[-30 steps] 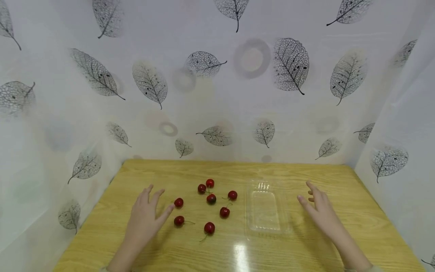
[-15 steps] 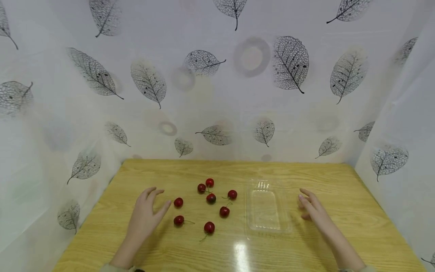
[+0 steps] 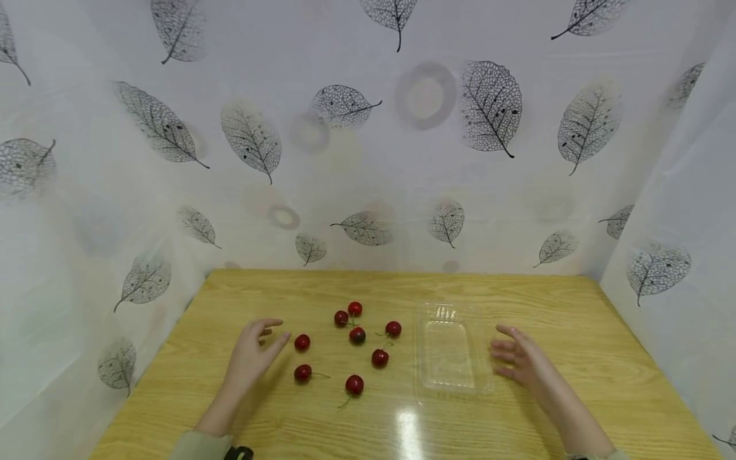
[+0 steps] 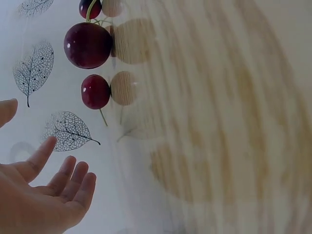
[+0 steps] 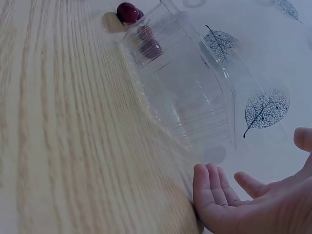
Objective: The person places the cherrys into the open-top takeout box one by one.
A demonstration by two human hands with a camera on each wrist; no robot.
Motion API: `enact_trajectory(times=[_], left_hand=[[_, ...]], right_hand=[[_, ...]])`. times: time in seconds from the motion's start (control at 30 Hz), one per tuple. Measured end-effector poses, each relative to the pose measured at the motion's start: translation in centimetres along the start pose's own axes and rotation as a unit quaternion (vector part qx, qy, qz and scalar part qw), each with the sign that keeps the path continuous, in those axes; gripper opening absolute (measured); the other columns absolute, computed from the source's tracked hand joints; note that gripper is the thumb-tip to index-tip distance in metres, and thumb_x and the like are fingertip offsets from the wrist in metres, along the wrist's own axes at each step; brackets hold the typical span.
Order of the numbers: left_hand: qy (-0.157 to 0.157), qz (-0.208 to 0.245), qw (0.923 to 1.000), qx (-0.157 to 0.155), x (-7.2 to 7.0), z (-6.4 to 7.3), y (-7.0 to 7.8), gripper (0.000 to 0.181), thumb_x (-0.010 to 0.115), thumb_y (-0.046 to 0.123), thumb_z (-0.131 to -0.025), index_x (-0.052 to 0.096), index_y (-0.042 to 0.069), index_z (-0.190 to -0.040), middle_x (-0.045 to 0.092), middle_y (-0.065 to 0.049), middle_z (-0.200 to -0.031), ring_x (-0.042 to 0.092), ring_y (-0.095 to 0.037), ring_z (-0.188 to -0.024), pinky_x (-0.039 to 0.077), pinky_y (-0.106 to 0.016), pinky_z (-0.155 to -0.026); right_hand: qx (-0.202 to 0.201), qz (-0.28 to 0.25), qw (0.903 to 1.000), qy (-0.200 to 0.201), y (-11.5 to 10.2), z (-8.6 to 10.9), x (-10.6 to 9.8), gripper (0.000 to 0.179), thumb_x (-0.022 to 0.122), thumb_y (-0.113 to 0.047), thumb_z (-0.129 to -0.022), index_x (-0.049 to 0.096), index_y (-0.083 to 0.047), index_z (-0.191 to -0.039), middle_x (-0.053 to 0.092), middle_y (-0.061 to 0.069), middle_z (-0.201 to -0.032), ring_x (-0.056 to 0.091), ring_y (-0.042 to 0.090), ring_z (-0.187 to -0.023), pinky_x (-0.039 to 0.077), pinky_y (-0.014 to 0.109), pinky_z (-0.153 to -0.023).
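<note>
Several dark red cherries with green stems lie scattered on the table, left of a clear plastic box (image 3: 451,354). My left hand (image 3: 250,358) hovers just left of the nearest cherry (image 3: 301,342), its fingers loosely bent around nothing. Another cherry (image 3: 303,374) sits a little nearer to me. In the left wrist view the hand (image 4: 46,195) shows relaxed fingers, apart from a large cherry (image 4: 87,45). On the other side, my right hand (image 3: 526,361) holds nothing and has its palm turned to the box's right wall. The right wrist view shows the box (image 5: 190,92) beyond those fingers (image 5: 204,185).
The wood-grain table (image 3: 322,431) is bordered by a white curtain (image 3: 374,172) with leaf prints at the back and both sides. One cherry (image 3: 393,329) lies close to the box's left side. A dark band (image 3: 238,453) circles the left wrist.
My right hand has moved left, closer to the box, and turned its palm toward it. The left hand's fingers have bent inward a little. Cherries and box have stayed in place.
</note>
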State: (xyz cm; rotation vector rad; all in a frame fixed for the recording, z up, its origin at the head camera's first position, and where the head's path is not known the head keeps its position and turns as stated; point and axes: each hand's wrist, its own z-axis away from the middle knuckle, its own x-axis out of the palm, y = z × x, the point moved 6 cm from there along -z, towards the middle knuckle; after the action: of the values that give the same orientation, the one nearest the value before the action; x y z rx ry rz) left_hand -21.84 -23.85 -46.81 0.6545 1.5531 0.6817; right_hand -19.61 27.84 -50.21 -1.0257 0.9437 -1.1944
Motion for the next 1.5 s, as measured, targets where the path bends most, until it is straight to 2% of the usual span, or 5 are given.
enact_trajectory(times=[0.27,0.53,0.73,0.87,1.5], left_hand=[[-0.036,0.056,0.9964,-0.052,0.7,-0.6,-1.5,0.047,0.068,0.025,-0.105,0.058,-0.003,-0.141,0.059,-0.027,-0.146,0.060,-0.043,-0.131,0.051,-0.056,-0.113],[-0.067,0.078,0.9908,-0.089,1.2,-0.9,-2.2,0.049,0.066,0.027,-0.107,0.055,-0.004,-0.143,0.058,-0.029,-0.146,0.059,-0.045,-0.133,0.053,-0.055,-0.112],[-0.078,0.100,0.9863,-0.105,1.7,-1.1,-2.3,0.048,0.067,0.020,-0.105,0.054,-0.005,-0.143,0.058,-0.029,-0.145,0.061,-0.043,-0.130,0.060,-0.034,-0.096],[-0.081,0.105,0.9851,-0.110,2.1,-1.2,-2.3,0.045,0.068,0.018,-0.105,0.056,-0.006,-0.141,0.060,-0.029,-0.141,0.062,-0.041,-0.126,0.057,-0.027,-0.087],[-0.077,0.095,0.9872,-0.103,2.5,-1.4,-2.5,0.043,0.074,0.010,-0.099,0.059,-0.006,-0.136,0.063,-0.027,-0.135,0.067,-0.032,-0.114,0.058,-0.033,-0.093]], right_hand=[[-0.013,-0.054,0.9976,-0.042,0.4,-0.4,0.3,0.037,0.029,-0.037,-0.117,0.048,-0.024,-0.145,0.064,-0.004,-0.125,0.065,0.009,-0.113,0.059,0.028,-0.097],[0.027,-0.076,0.9959,-0.043,0.5,-1.0,0.9,0.062,0.040,-0.024,-0.115,0.016,0.003,-0.165,0.059,-0.006,-0.124,0.061,0.006,-0.106,0.058,0.025,-0.094],[0.033,-0.106,0.9933,-0.030,0.8,-1.2,0.9,0.036,0.050,-0.017,-0.112,0.049,-0.022,-0.148,0.058,-0.007,-0.126,0.059,0.005,-0.102,0.057,0.024,-0.091],[0.031,-0.117,0.9923,-0.028,1.1,-1.2,0.9,0.033,0.054,-0.012,-0.110,0.056,-0.032,-0.136,0.054,-0.006,-0.130,0.060,0.006,-0.105,0.057,0.023,-0.090],[-0.023,-0.161,0.9829,-0.087,1.7,-1.5,1.4,0.042,0.055,0.002,-0.107,0.068,-0.032,-0.126,0.061,-0.008,-0.116,0.066,0.002,-0.100,0.059,0.017,-0.086]])
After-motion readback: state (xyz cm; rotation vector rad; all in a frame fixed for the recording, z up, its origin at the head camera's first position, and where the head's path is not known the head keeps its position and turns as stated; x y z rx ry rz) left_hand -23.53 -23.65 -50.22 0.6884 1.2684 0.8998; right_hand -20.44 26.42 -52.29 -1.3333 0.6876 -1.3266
